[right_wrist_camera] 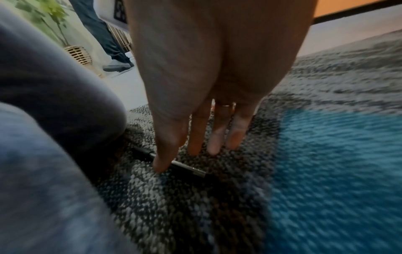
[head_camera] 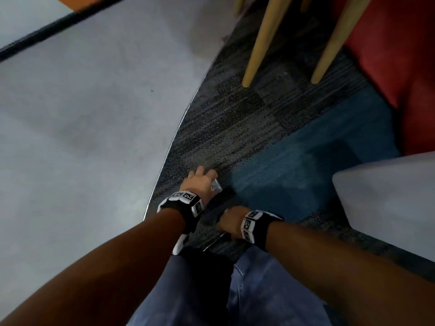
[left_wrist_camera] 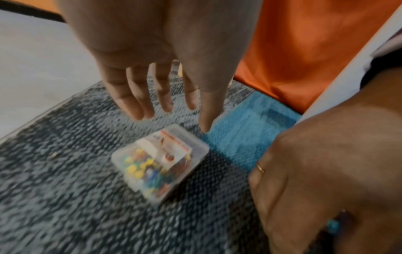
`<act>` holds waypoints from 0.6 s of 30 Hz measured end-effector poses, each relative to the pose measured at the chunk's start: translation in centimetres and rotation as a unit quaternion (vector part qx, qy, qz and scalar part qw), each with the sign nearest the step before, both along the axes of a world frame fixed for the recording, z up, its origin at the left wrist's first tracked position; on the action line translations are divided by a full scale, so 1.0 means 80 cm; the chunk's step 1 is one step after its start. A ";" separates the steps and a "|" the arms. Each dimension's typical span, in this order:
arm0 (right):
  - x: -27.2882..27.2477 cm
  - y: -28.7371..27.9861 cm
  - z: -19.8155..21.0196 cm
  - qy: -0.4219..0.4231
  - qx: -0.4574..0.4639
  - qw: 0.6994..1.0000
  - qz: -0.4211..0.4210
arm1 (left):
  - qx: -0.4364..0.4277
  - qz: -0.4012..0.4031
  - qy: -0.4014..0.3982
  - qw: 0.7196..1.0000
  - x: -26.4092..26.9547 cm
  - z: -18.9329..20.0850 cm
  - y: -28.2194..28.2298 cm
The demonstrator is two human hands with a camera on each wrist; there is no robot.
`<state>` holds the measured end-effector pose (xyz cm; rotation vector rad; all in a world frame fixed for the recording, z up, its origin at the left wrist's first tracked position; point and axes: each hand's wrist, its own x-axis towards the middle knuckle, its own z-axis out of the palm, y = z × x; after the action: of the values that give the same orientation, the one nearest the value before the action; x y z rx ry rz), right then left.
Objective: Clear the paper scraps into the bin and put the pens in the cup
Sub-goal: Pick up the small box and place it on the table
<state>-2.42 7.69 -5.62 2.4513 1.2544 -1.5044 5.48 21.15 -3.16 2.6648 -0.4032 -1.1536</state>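
Observation:
A black pen (right_wrist_camera: 185,166) with a silver band lies on the grey speckled carpet beside my knee; it shows faintly in the head view as the pen (head_camera: 215,241). My right hand (right_wrist_camera: 185,158) reaches down with straight fingers, the thumb tip touching the pen. My left hand (left_wrist_camera: 174,111) hovers open, fingers spread, just above a clear plastic box (left_wrist_camera: 159,163) of coloured pins on the carpet. In the head view my left hand (head_camera: 202,175) and right hand (head_camera: 227,217) are low beside the table edge. No paper scraps, bin or cup show.
A grey tabletop (head_camera: 82,125) fills the left, its curved edge next to my hands. Wooden chair legs (head_camera: 261,43) and a red seat (head_camera: 400,67) stand ahead. A pale block (head_camera: 388,208) lies right. My jeans-clad knee (right_wrist_camera: 43,120) crowds the pen.

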 end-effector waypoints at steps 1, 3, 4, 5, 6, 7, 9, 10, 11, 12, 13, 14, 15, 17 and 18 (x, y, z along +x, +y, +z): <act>-0.003 0.010 -0.007 0.004 -0.001 1.000 -0.001 | 0.008 -0.001 -0.008 1.000 -0.005 -0.009 0.006; -0.006 0.027 -0.017 0.002 -0.008 1.000 -0.003 | 0.018 0.012 -0.010 1.000 -0.010 -0.020 0.014; -0.008 0.036 -0.019 0.003 -0.016 1.000 0.002 | 0.025 0.018 -0.007 1.000 -0.011 -0.025 0.017; -0.009 0.044 -0.024 0.008 -0.025 1.000 0.011 | 0.034 0.022 0.000 0.999 -0.011 -0.029 0.019; -0.012 0.052 -0.033 0.011 -0.041 0.999 0.019 | 0.039 0.026 0.007 0.999 -0.011 -0.034 0.020; -0.012 0.056 -0.038 0.010 -0.052 0.998 0.024 | 0.041 0.028 0.012 0.999 -0.010 -0.038 0.021; -0.011 0.061 -0.046 0.011 -0.062 0.998 0.016 | 0.046 0.025 0.025 0.998 -0.006 -0.047 0.022; -0.007 0.060 -0.040 0.015 -0.068 0.998 0.009 | 0.050 0.019 0.034 0.998 -0.004 -0.050 0.021; -0.002 0.057 -0.029 0.016 -0.075 0.997 -0.002 | 0.052 0.010 0.043 0.998 -0.002 -0.053 0.020; 0.003 0.052 -0.016 0.011 -0.080 0.996 -0.023 | 0.050 -0.002 0.050 0.997 -0.002 -0.054 0.018; 0.010 0.043 0.000 0.000 -0.080 0.996 -0.049 | 0.044 -0.011 0.054 0.997 -0.003 -0.054 0.016; 0.018 0.031 0.020 -0.013 -0.071 0.994 -0.081 | 0.036 -0.015 0.057 0.998 -0.003 -0.052 0.013; 0.027 0.017 0.042 -0.030 -0.053 0.991 -0.121 | 0.031 -0.013 0.061 0.998 -0.002 -0.048 0.011; 0.044 -0.017 0.087 -0.060 -0.013 0.975 -0.212 | 0.021 0.005 0.069 0.997 0.007 -0.031 0.006; 0.052 -0.035 0.110 -0.072 0.003 0.964 -0.257 | 0.012 0.017 0.068 0.997 0.012 -0.019 0.002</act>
<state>1.74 4.88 3.16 2.9793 0.6203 -1.3573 6.41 21.32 -4.69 2.5825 -0.3216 -1.3289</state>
